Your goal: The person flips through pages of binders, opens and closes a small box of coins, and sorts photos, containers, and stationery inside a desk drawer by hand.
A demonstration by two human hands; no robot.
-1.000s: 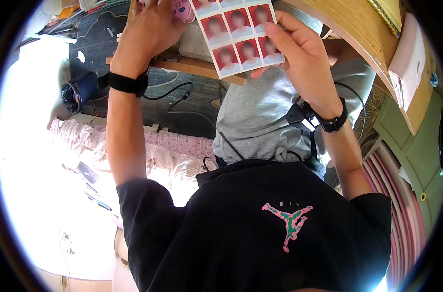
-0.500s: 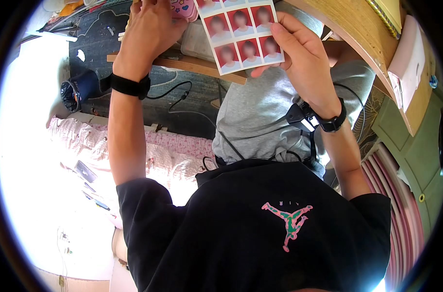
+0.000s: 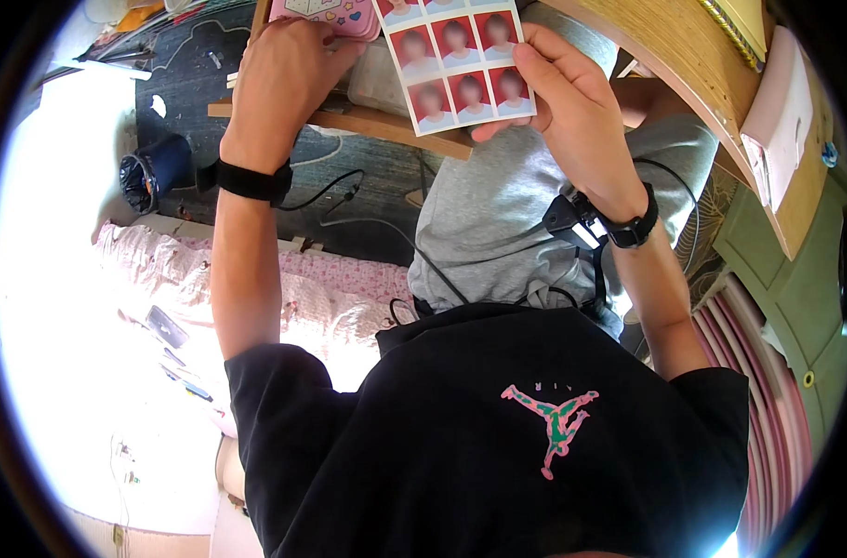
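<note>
My right hand [image 3: 582, 107] grips a sheet of ID photos [image 3: 465, 79], with the thumb on top at its right edge. The sheet carries rows of small portraits on red backgrounds, and its top runs out of view. At upper left, my left hand [image 3: 289, 79] has its fingers curled against the near edge of a pink case [image 3: 335, 17] printed with hearts and stars. Its fingertips are partly hidden. The case sits over an open wooden drawer [image 3: 386, 135], where a translucent plastic box [image 3: 377, 79] lies partly behind the photo sheet.
To the right is a wooden desk [image 3: 684, 56] with a pale pink box or book [image 3: 781, 116] at its edge. A dark bin [image 3: 154, 172] stands on the floor at left. Black cables [image 3: 377, 219] trail near my legs. Behind is a bed with pink floral bedding [image 3: 330, 288].
My left hand has moved down slightly and its fingers have curled at the pink case, which shows more now. The photo sheet has shifted slightly up and left with my right hand.
</note>
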